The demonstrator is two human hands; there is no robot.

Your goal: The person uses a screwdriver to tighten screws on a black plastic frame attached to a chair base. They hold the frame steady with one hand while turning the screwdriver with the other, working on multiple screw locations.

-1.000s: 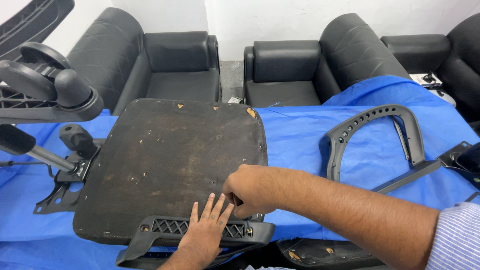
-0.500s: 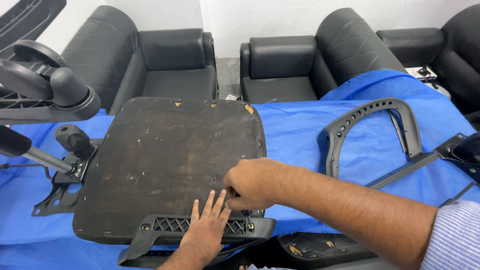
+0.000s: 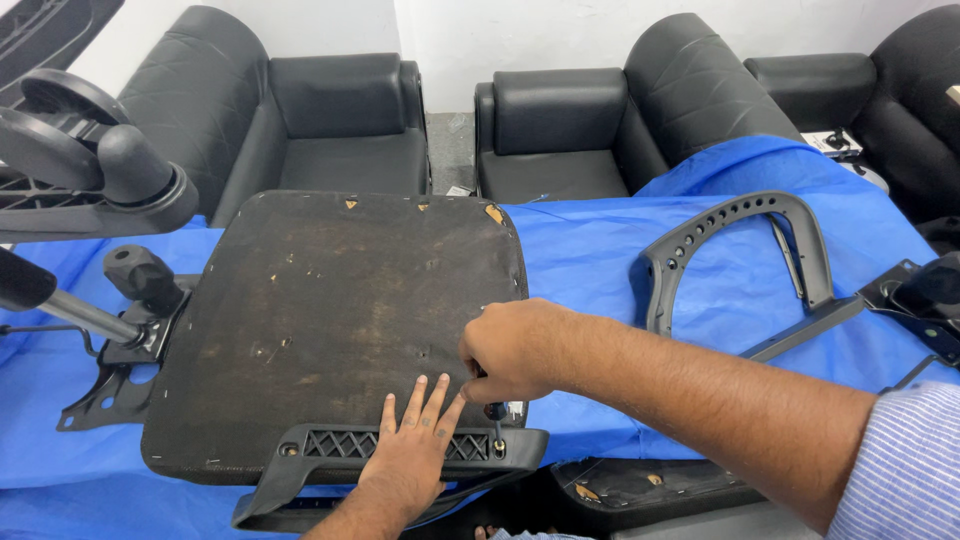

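Near the front edge of the blue-covered desk [image 3: 600,250], an upturned seat base [image 3: 340,320] lies flat. Its black armrest bracket [image 3: 400,450] is pressed by the flat left hand [image 3: 415,450]; a screwdriver [image 3: 495,425] is gripped upright in the right hand [image 3: 510,350], seemingly mid-screwing, so steady downward turning seems needed.

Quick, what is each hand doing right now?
Left hand: open, flat on the black plastic armrest bracket.
Right hand: closed on a screwdriver, its tip down at the bracket.

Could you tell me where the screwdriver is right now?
In the head view, the screwdriver stands low centre, gripped by the right hand, its tip on the black armrest bracket beside the left hand.
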